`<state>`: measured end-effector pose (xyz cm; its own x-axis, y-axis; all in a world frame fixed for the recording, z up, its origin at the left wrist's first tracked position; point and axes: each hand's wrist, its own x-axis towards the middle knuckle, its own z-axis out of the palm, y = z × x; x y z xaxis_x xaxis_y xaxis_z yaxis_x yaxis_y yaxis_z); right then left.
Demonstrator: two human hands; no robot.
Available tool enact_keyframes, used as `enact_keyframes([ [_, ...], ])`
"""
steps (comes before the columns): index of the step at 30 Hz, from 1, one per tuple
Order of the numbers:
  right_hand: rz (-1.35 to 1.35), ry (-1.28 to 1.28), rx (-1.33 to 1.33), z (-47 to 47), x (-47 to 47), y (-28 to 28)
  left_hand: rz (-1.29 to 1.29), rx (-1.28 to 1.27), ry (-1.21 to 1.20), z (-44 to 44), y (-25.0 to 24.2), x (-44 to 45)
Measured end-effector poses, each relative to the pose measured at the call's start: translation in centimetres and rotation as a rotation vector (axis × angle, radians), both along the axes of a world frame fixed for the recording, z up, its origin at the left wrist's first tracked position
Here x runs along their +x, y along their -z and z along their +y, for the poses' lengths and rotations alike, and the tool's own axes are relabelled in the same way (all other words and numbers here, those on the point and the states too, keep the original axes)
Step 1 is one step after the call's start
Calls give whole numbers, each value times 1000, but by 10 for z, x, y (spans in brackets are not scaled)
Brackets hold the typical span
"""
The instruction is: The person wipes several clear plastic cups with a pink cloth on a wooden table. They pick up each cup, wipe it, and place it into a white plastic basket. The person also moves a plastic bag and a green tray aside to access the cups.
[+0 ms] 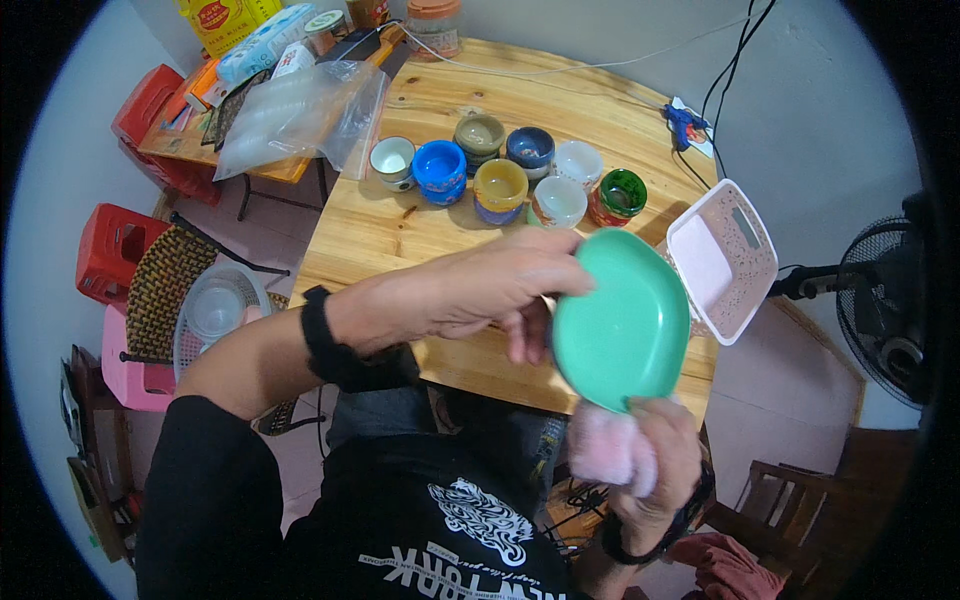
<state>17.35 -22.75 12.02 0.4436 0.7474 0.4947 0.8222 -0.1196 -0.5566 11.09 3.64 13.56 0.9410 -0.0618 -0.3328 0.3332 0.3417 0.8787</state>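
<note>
Both my hands hold a shallow green plastic dish (626, 315) above the front right of the wooden table. Its inner face is turned up toward me. My left hand (517, 281) grips the dish's left rim, with the thumb side over the edge and the other fingers partly hidden behind it. At the near rim my right hand (664, 446) pinches the dish and also clasps a pink fluffy cloth (604, 450). Beyond the dish stand several stacked small bowls, among them a blue one (439, 165), a yellow one (500, 185) and a green glass one (622, 193).
A pale pink perforated basket (701, 259) stands at the right edge of the wooden table (360, 247). To its right is a black fan (885, 300). A clear plastic bag (300, 120) lies on a side table at the left, near a woven chair (169, 289).
</note>
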Motion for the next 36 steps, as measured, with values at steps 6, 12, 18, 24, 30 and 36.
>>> enact_keyframes([
  [6, 86, -54, 27, 31, -14, -4, -83, -37, -295, 57, -3, -57],
  [12, 126, 11, 97, 30, -8, 12, -263, 36, -660, 174, -19, -109],
  [18, 171, -1, 57, 26, -9, 24, -145, 154, -940, 277, 30, -64],
  [24, 164, 87, -24, 11, -10, 14, 99, 154, -849, 301, 92, -7],
  [30, 205, 146, -42, 2, -7, 19, 248, 242, -893, 288, 109, 14],
  [36, 246, 95, -52, 12, -4, 20, 280, 417, -760, 287, 107, 5],
])
